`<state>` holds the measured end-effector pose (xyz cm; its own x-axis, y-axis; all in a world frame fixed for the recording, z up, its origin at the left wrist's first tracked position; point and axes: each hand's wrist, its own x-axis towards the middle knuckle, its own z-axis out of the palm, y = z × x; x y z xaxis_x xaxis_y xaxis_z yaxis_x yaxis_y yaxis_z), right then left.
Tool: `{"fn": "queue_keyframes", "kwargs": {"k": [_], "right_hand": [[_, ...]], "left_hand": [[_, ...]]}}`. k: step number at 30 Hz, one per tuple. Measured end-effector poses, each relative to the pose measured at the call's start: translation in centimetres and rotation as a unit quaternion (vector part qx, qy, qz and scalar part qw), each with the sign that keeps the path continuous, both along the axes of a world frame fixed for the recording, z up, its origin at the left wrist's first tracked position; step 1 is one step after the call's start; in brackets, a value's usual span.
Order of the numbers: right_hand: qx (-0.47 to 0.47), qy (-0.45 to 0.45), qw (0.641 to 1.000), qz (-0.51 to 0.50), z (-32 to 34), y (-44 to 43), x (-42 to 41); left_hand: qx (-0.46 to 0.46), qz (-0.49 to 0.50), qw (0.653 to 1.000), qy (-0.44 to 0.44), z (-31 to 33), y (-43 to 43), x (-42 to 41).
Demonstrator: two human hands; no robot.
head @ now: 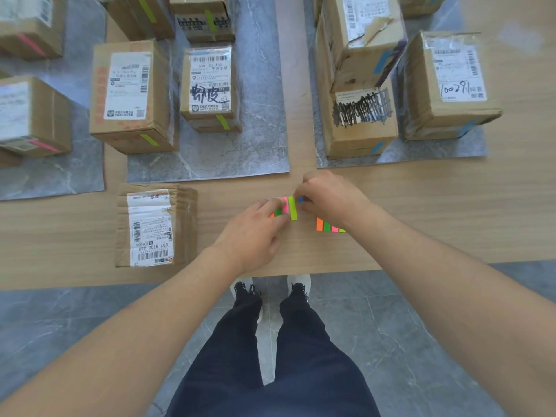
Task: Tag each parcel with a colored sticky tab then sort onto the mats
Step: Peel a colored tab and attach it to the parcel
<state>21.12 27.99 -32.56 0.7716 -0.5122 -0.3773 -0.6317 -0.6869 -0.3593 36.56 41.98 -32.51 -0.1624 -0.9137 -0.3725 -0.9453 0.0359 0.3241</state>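
A pad of colored sticky tabs [289,207] lies on the wooden table between my hands. My left hand [255,233] presses on its left side, and my right hand [328,197] pinches a tab at its top right, near the blue strip. A second tab pad [329,225] sits just right of it, partly under my right wrist. A flat untagged parcel [155,225] lies on the table to the left. Tagged parcels stand on three grey mats: pink tabs on the left mat [60,179], green on the middle mat [255,145], blue on the right mat [436,153].
The table's front edge [331,267] runs just below my hands, with my legs and the grey tile floor under it. Bare wooden strips separate the mats. The right mat holds tall stacked boxes [358,85].
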Motion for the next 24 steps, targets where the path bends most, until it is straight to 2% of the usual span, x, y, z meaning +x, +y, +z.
{"fn": "queue_keyframes", "kwargs": {"k": [9, 17, 24], "right_hand": [[0.014, -0.047, 0.998, 0.028, -0.3, 1.0, -1.0], [0.105, -0.123, 0.979, -0.12, -1.7, 0.2, -1.2], [0.148, -0.123, 0.969, -0.152, -2.1, -0.2, -1.4]], "left_hand": [[0.008, -0.001, 1.0, -0.005, 0.1, -0.1, 0.1], [0.007, -0.007, 1.0, -0.008, 0.3, -0.2, 0.1], [-0.005, -0.011, 1.0, -0.012, 0.2, -0.4, 0.3]]}}
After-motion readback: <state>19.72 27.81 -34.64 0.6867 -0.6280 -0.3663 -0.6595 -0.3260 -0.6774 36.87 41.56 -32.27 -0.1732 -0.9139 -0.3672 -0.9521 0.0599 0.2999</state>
